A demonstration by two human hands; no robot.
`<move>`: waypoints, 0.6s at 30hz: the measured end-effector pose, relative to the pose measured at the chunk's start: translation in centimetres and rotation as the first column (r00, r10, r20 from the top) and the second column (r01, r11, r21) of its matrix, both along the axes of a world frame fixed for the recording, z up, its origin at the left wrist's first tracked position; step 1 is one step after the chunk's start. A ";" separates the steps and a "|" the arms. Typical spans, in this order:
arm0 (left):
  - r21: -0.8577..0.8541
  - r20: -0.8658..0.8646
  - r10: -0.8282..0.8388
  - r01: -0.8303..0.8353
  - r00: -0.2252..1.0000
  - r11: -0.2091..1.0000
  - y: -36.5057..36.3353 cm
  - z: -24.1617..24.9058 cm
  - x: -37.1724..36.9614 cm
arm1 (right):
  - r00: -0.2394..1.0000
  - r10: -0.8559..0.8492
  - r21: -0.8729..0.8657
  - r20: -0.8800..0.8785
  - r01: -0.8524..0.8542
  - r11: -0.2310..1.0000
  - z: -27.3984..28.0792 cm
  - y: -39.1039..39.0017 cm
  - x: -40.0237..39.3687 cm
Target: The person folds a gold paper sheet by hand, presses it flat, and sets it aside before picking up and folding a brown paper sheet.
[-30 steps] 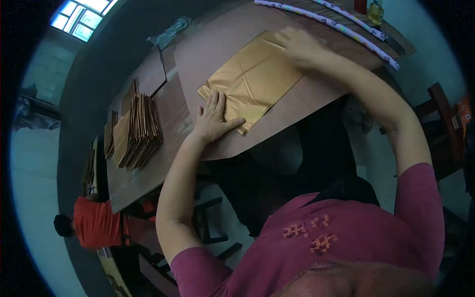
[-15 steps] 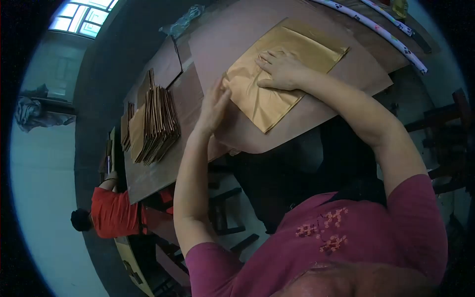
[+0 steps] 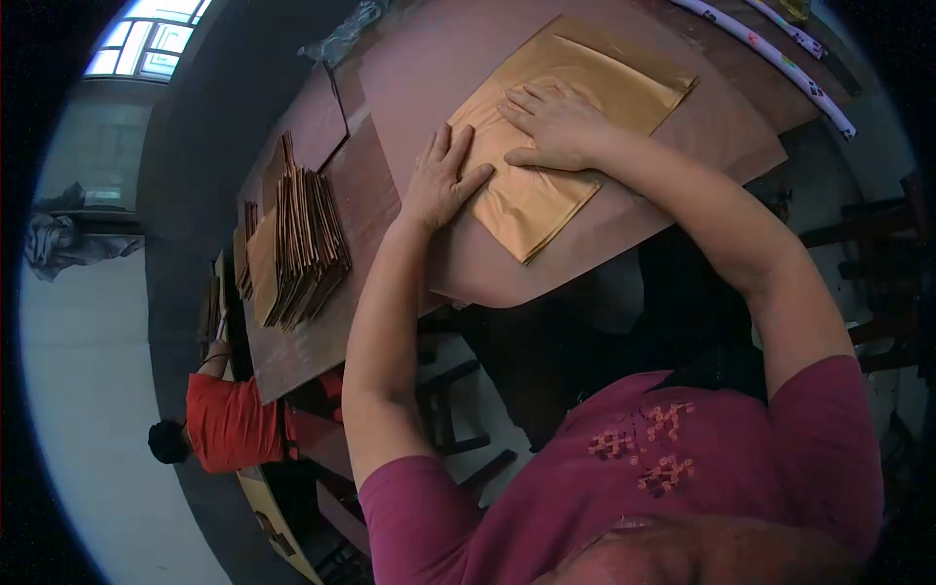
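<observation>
Gold, shiny sheets (image 3: 536,210), paper or foil, lie stacked on a large brownish board (image 3: 409,78) on the table. Wrinkles run across the top sheet, and a folded flap shows along its far edge. My right hand (image 3: 561,127) rests flat on the middle of the gold sheets with its fingers spread. At their left edge lies my left hand (image 3: 444,180), fingers apart, the thumb and fingertips touching the sheet. Neither hand grips anything.
Left of the board stands a pile of folded brown-gold packets (image 3: 307,249). Clear plastic (image 3: 346,34) lies at the back. Two patterned white tubes (image 3: 780,63) are at the far right. A person in red (image 3: 229,419) works at another table. Wooden stools (image 3: 453,400) stand below.
My left hand has turned from the sheet's edge to lie flat with its fingers on the gold surface. My right hand stays pressed on the sheet, nearly unmoved.
</observation>
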State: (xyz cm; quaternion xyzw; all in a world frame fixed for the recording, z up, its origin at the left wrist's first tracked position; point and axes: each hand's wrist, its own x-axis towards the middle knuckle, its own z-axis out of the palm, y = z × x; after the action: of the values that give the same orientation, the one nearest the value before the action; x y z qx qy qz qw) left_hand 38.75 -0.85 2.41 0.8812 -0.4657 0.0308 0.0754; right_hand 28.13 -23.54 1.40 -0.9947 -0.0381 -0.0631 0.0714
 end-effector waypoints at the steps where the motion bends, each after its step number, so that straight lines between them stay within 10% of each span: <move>1: 0.002 -0.006 0.003 -0.003 1.000 1.000 0.1 -0.1 0.0 | 1.000 0.003 0.002 -0.006 -0.003 1.000 -0.1 -0.1 0.1; 11: 0.405 0.205 0.247 -0.312 0.947 0.859 8.8 -1.2 6.9 | 1.000 -0.018 0.004 0.000 0.018 1.000 0.1 0.0 -0.2; 13: 0.021 0.154 0.315 -0.322 0.937 0.947 7.5 -0.1 4.9 | 1.000 -0.014 0.002 -0.003 0.014 1.000 -0.2 0.0 0.0; 18: -0.178 0.092 0.059 -0.042 0.994 0.983 2.9 0.6 3.3 | 1.000 -0.010 -0.037 0.006 0.010 0.999 0.1 0.1 -0.3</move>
State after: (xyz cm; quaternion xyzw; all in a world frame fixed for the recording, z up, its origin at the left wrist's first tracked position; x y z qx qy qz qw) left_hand 42.04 2.03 3.03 0.8801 -0.4418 0.1164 0.1291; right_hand 27.86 -23.41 1.54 -0.9959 -0.0344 -0.0659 0.0525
